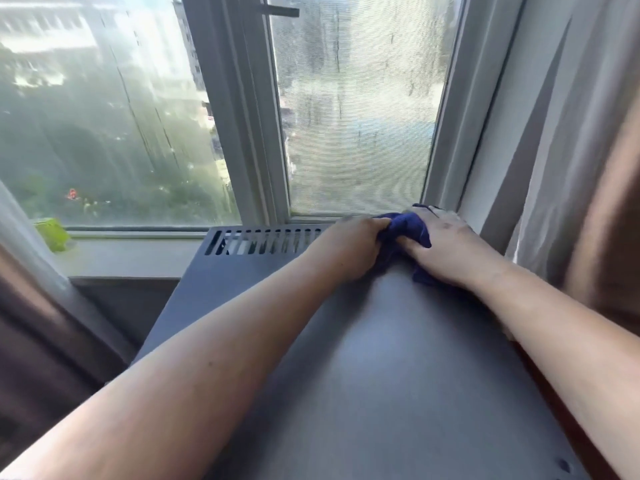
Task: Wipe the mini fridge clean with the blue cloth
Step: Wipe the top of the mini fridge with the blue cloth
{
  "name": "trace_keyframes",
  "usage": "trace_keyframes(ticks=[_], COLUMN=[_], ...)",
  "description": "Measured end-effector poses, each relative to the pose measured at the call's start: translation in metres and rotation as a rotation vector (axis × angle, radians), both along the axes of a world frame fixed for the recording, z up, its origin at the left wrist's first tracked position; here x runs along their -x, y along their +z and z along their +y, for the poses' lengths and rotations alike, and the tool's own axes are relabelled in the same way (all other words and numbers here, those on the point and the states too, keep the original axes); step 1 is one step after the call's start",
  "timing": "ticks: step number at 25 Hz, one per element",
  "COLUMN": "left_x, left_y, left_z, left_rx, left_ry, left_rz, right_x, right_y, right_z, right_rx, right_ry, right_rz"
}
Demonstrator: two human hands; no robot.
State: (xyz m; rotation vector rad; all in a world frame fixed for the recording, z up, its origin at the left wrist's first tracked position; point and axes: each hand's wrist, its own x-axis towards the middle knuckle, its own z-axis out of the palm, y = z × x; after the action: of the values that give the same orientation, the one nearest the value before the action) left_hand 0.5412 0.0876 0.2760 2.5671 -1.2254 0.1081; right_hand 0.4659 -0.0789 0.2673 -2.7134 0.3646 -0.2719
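Where the smooth, matte grey top of the mini fridge (381, 358) meets the pale window frame (448, 133), the crumpled dark-blue fabric cloth (407, 228) is bunched at the far right corner, beside a row of narrow vent slots (266, 241). One fold is clenched in the left hand (349, 247); the rest is pressed beneath the flattened right hand (446, 247). Pleated beige curtains (571, 168) are seen alongside.
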Motion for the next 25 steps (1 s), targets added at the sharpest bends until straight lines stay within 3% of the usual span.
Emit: trace_keyframes(ticks=[9, 16, 21, 25], left_x=[-0.076, -0.098, -0.058, -0.020], left_y=[0.015, 0.004, -0.010, -0.006], left_z=[0.115, 0.255, 0.274, 0.277], left_rx=[-0.093, 0.054, 0.311, 0.236], left_ry=[0.120, 0.339, 0.241, 0.164], left_rz=[-0.131, 0.052, 0.157, 0.096], right_x=[-0.093, -0.143, -0.109, -0.051], right_y=[0.012, -0.001, 0.005, 0.003], right_z=[0.109, 0.241, 0.234, 0.234], right_rx=[-0.017, 0.042, 0.038, 0.066], right_ry=[0.200, 0.345, 0.405, 0.454], right_rz=[0.016, -0.046, -0.051, -0.090])
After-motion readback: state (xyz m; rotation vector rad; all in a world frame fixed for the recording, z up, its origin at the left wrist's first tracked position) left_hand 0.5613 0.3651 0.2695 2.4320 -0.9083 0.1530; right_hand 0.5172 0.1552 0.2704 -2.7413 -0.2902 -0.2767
